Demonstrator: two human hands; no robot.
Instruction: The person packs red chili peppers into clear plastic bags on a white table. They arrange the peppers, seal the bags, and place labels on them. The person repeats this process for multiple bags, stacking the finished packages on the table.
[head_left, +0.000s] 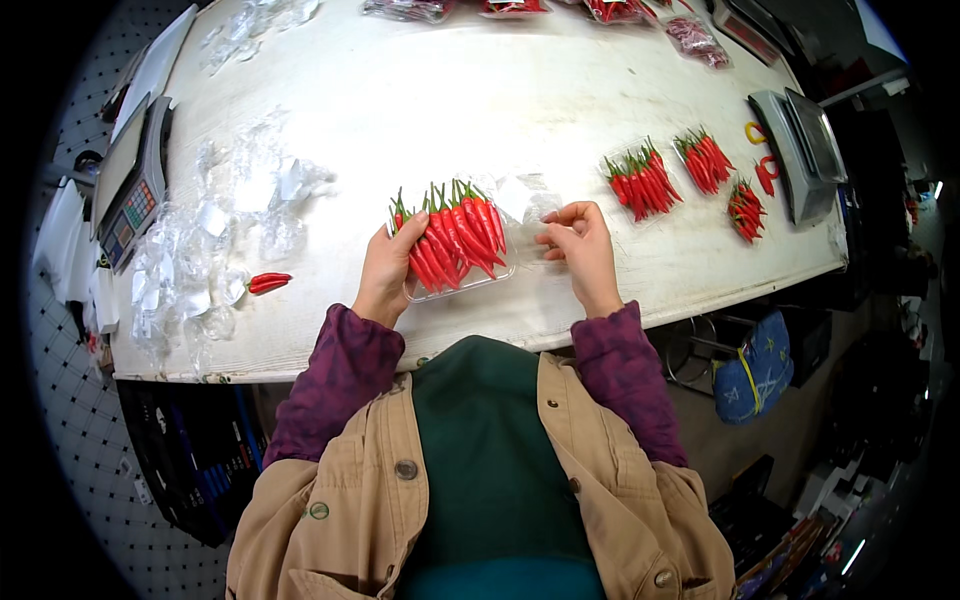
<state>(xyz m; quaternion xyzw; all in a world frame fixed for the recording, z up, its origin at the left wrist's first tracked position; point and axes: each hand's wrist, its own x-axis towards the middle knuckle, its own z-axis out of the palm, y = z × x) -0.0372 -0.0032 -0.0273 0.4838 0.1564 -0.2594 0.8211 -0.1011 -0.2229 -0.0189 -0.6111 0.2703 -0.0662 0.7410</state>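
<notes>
My left hand (386, 266) grips the left side of a clear plastic tray (461, 288), its thumb over the chillies. Red chilli peppers (454, 240) fill that tray in a row, green stems pointing away from me. To its right, my right hand (581, 251) pinches the edge of a crumpled clear plastic film (544, 201) between thumb and fingers. The film reaches towards the tray's right side; a whitish patch shows on it. Where film and tray meet is hard to make out.
Rightwards lie a tray of chillies (641, 184), two more chilli bunches (703, 160), yellow-handled and red items (757, 133) and a scale (799, 157). Crumpled plastic (214, 225), a loose chilli (268, 282) and another scale (131, 187) are leftward. Filled packs (514, 7) line the far edge.
</notes>
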